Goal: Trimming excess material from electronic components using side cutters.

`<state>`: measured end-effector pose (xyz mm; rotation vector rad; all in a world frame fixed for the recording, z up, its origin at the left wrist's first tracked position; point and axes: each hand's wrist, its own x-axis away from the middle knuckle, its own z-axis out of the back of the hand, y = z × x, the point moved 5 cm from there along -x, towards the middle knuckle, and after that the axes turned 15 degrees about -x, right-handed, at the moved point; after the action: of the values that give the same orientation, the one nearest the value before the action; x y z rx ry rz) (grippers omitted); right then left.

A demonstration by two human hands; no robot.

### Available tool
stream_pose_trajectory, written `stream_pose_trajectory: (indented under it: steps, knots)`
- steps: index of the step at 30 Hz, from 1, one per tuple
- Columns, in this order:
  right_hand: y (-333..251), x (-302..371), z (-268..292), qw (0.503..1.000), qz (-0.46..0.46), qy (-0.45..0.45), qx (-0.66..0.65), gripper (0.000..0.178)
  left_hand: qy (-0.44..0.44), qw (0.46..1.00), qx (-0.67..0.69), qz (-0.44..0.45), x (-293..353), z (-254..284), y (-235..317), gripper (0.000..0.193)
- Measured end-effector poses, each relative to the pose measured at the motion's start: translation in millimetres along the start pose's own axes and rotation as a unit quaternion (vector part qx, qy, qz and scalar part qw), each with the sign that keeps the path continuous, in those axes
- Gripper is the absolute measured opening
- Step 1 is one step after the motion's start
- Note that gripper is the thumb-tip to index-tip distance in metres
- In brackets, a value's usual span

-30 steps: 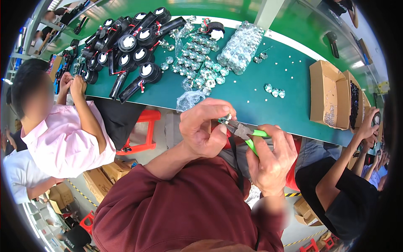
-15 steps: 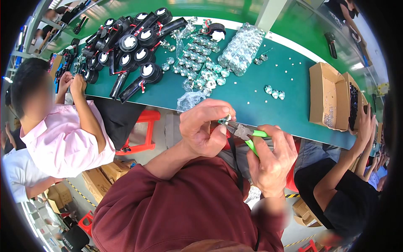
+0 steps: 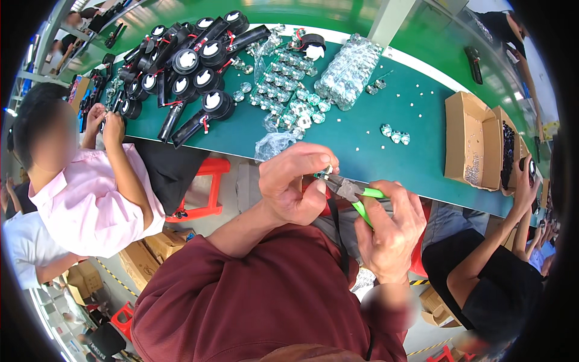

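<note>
My left hand (image 3: 295, 181) pinches a small green circuit board (image 3: 322, 175) between thumb and fingers, just past the table's near edge. In my right hand (image 3: 392, 232) is a pair of pliers (image 3: 348, 190) with bright green handles. Their metal jaws meet the board's edge beside my left fingertips; what lies between the jaws is too small to make out. Beyond my hands, several loose circuit boards (image 3: 301, 111) lie in a pile on the green table, next to a bundle of boards in clear wrap (image 3: 348, 71). Three small boards (image 3: 395, 134) sit apart on the right.
Black round-headed housings with red wires (image 3: 211, 102) are heaped at the left of the table (image 3: 338, 130). A cardboard box (image 3: 470, 139) stands on the right, and crumpled clear plastic (image 3: 274, 145) lies near the front edge. Co-workers sit left (image 3: 96, 193) and right (image 3: 494, 277).
My hands, the board and the pliers stay almost still. The co-worker on the right has moved a hand and now holds a dark round part.
</note>
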<state>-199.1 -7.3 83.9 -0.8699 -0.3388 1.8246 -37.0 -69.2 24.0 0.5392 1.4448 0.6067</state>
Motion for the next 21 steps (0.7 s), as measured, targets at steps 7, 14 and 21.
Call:
stream_pose_trajectory:
  steps: [7,14,21]
  knots:
    - [4.0,4.6,-0.7,1.0,0.022,-0.008,0.017,0.033,-0.043,0.998,-0.022,-0.04,0.8,1.1,-1.1,0.037]
    - [4.3,6.2,-1.1,0.999,0.028,-0.001,0.026,0.031,-0.042,0.998,-0.018,-0.033,2.1,0.5,-1.4,0.037]
    - [4.6,6.6,-1.8,1.0,0.026,-0.003,0.016,0.029,0.0,1.0,-0.004,-0.017,0.6,0.5,-0.2,0.046]
